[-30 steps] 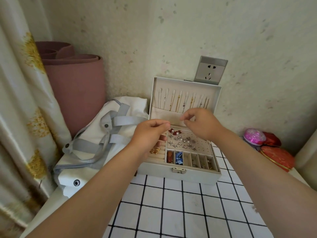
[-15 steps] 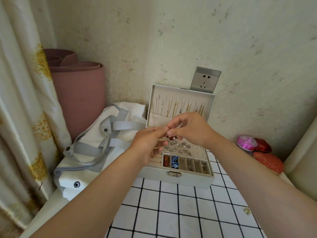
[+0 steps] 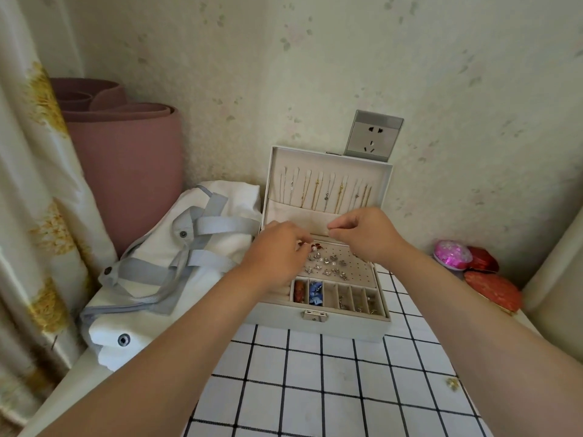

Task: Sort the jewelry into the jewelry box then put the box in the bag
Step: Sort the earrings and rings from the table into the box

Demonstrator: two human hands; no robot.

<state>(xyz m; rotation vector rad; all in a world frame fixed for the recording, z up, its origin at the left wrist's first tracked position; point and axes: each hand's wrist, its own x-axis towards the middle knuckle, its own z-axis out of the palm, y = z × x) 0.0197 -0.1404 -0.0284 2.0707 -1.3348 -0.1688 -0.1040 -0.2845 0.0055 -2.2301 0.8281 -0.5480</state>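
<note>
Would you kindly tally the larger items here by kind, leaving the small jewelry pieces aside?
Jewelry box: 1
Bag: 1
Rolled mat: 1
Wall socket: 1
Pink round item: 1
Red items: 2
Total: 7

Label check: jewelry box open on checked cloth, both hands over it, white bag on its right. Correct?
No. Head view shows the white bag on the left of the jewelry box, not the right. Box open on checked cloth, left hand and right hand over it: correct.
</note>
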